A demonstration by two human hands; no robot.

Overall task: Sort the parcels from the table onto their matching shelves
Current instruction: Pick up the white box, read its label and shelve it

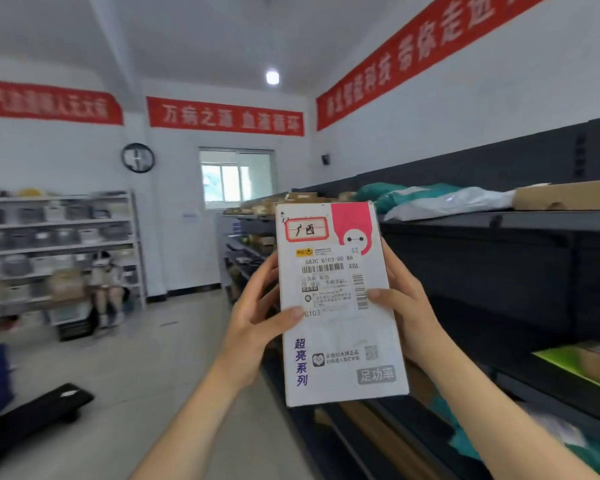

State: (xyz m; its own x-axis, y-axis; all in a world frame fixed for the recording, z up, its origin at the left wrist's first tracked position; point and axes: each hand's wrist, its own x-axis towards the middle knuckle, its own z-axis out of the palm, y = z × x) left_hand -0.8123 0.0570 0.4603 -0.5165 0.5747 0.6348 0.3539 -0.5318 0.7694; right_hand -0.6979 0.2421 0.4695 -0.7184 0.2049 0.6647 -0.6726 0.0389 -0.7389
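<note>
The left hand (pixel 257 318) and right hand (pixel 407 306) gripped a tall white cardboard parcel (pixel 340 303) upright between them, thumbs pressed on its printed label. Right of it ran dark metal shelves (pixel 534 221) holding green bags (pixel 388 194); far off, red banners (pixel 226 116) hung.

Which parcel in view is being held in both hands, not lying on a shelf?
The white box with the red-framed label, gripped by left hand and right hand; the others lie on the dark shelves.
</note>
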